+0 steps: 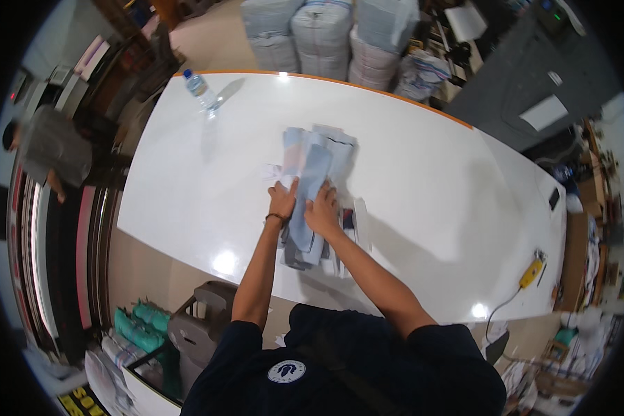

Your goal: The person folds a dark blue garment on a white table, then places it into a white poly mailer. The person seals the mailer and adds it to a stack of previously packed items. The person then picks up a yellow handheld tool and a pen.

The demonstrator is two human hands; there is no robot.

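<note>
A loose stack of long, folded pale-blue sheets (pixel 314 171), fabric or paper, lies on the white table (pixel 421 171) in front of me. My left hand (pixel 283 198) is on the stack's left side, fingers pointing away from me along the edge. Against the right edge of the top strip, my right hand (pixel 322 210) has its fingers bent around it. Between them the two hands hold this strip; its underside is hidden. White and dark printed pieces (pixel 348 221) show beside my right wrist, and a small white slip (pixel 272 171) pokes out at left.
A water bottle (pixel 200 89) stands at the far left of the table. A corded yellow power tool (pixel 531 271) and a dark phone-like object (pixel 554 198) lie at right. Wrapped bales (pixel 322 36) stand beyond the orange edge. A person (pixel 57 148) is at left; a brown chair (pixel 200 327) is nearby.
</note>
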